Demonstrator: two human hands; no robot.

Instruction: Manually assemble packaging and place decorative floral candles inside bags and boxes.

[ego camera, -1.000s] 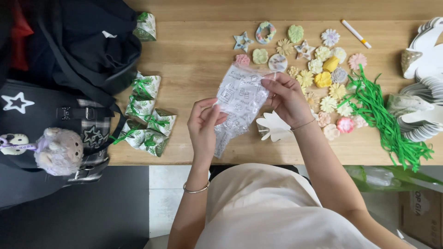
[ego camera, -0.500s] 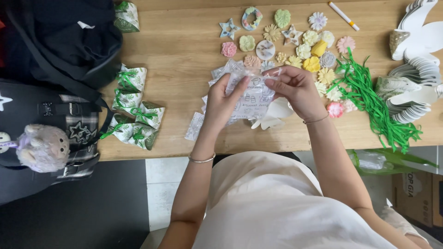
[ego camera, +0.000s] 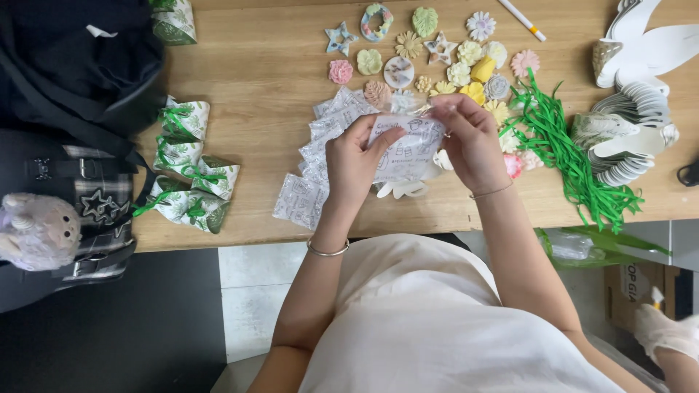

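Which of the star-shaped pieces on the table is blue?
The star at the left end of the top row, beside the ring-shaped piece. The other star, further right, is whitish with a brown middle.

Small clear plastic bag with faint printed pattern, pinched at its top edge between my left hand fingers and my right hand fingers, hanging flat between them, slightly crumpled. Stack of the same bags lies fanned on the wood just left of my left fingers, partly under that hand.
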